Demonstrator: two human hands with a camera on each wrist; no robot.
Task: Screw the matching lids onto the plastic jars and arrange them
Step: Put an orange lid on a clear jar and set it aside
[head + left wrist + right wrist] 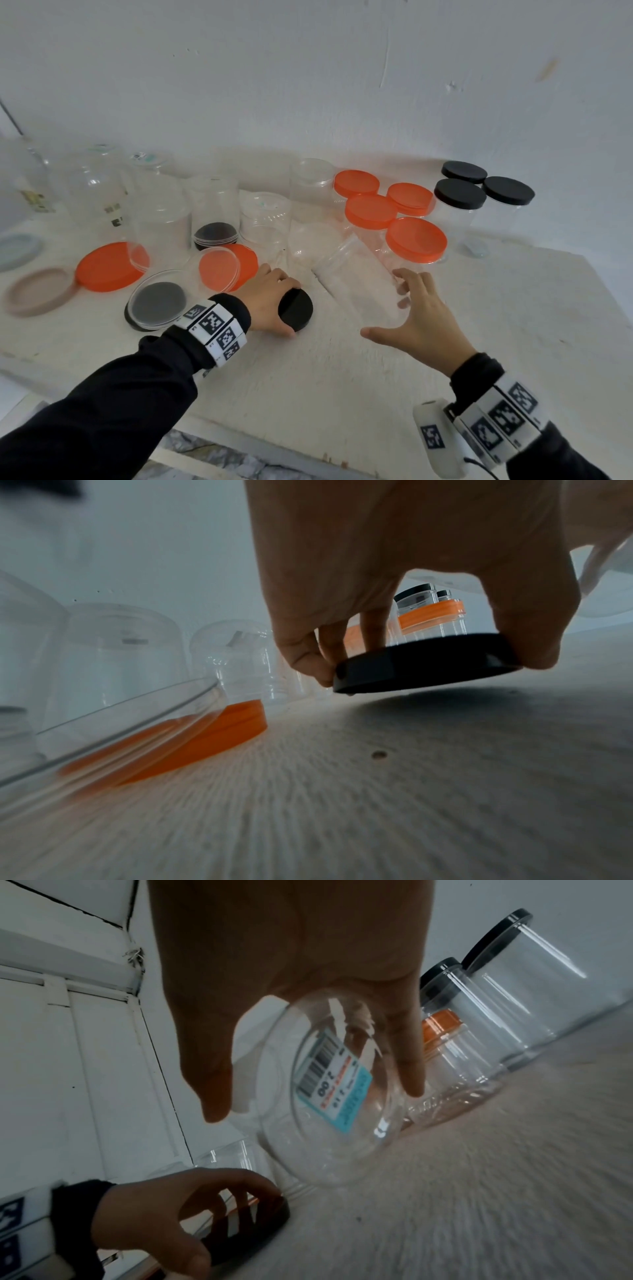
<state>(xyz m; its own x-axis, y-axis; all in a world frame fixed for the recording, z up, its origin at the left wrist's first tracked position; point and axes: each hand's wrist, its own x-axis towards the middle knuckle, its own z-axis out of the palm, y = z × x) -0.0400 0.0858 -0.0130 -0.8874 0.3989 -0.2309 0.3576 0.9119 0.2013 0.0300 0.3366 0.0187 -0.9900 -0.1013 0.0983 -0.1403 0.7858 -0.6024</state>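
My left hand (291,308) grips a loose black lid (299,313) near the table's middle, thumb on the near rim and fingers on the far rim. The left wrist view shows that black lid (428,669) tilted, its right side lifted off the board. My right hand (383,313) holds a clear lidless jar (356,277), which is tilted with its mouth towards the left hand. In the right wrist view the jar's base (329,1091) carries a barcode sticker, with thumb and fingers spread round it.
Several orange-lidded jars (416,240) and three black-lidded jars (460,193) stand at the back right. Upturned clear jars (214,205) crowd the back left. Loose orange lids (109,267), a clear lid over a black one (157,303) and a pinkish lid (37,291) lie at the left.
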